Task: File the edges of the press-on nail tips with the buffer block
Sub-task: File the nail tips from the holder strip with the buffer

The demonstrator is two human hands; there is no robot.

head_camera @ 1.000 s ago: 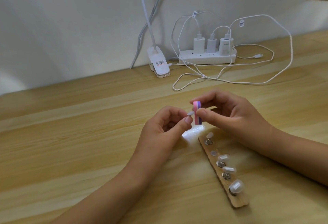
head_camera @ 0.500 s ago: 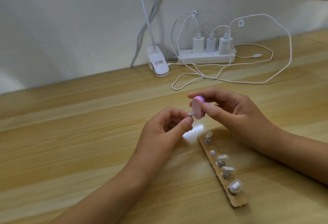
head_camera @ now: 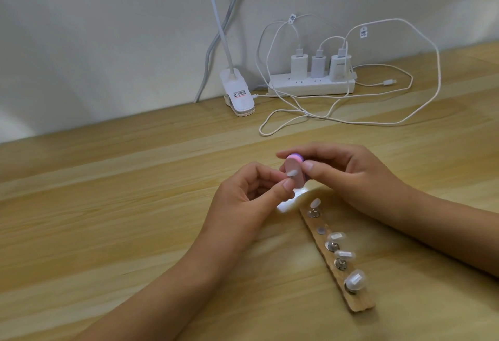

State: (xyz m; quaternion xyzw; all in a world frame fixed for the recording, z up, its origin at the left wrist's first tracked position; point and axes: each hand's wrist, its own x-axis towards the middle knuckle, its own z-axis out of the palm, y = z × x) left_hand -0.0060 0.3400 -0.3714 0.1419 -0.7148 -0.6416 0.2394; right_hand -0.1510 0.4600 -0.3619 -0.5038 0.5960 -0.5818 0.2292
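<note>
The grip of my left hand (head_camera: 251,195) is closed on one nail tip (head_camera: 293,172), pinched between thumb and forefinger. The grip of my right hand (head_camera: 348,178) is closed on the buffer block (head_camera: 298,183), held at its rim by thumb and fingers. The nail tip lies against the block's broad pink face, above the desk (head_camera: 108,205) and just far of the wooden holder strip (head_camera: 359,305). Risk one: the tip is small and smooth, and I judge that a stroke dragging harder than the pinch holds would flick it onto the desk. Risk two: the tip meets the flat face, so a stroke may scuff its surface instead of its edge. Risk three: my right forearm passes just right of the four mounted tips (head_camera: 344,254), and a lowered wrist could knock them. One second ago the block stood edge-on, showing pink and purple layers. It has since turned its pink face toward me, and both hands sit slightly higher in view.
</note>
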